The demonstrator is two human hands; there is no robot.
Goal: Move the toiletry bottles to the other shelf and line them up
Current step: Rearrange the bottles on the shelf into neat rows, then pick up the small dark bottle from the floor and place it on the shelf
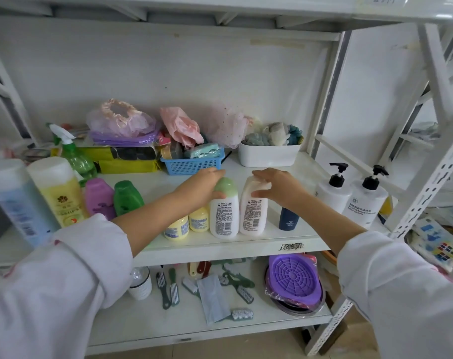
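Note:
My left hand (202, 186) wraps the green cap of a white bottle (224, 216) standing near the front of the middle shelf (220, 248). My right hand (277, 186) grips the top of a pinkish-white bottle (253, 216) right beside it. Two small yellow bottles (187, 225) stand to their left, partly behind my left forearm. A dark blue bottle (288, 218) stands to the right. Two white pump bottles (352, 198) are at the shelf's right end. Purple (98, 196) and green (127, 196) bottles, a yellow one (58, 189) and a blue one (13, 198) stand at the left.
Behind the bottles are a green spray bottle (75, 156), a blue basket (193, 163), a white bin of sponges (268, 154) and shower caps. The lower shelf (194, 330) holds brushes, a cup and a purple basin (294, 281). A white upright post (427, 193) stands at the right.

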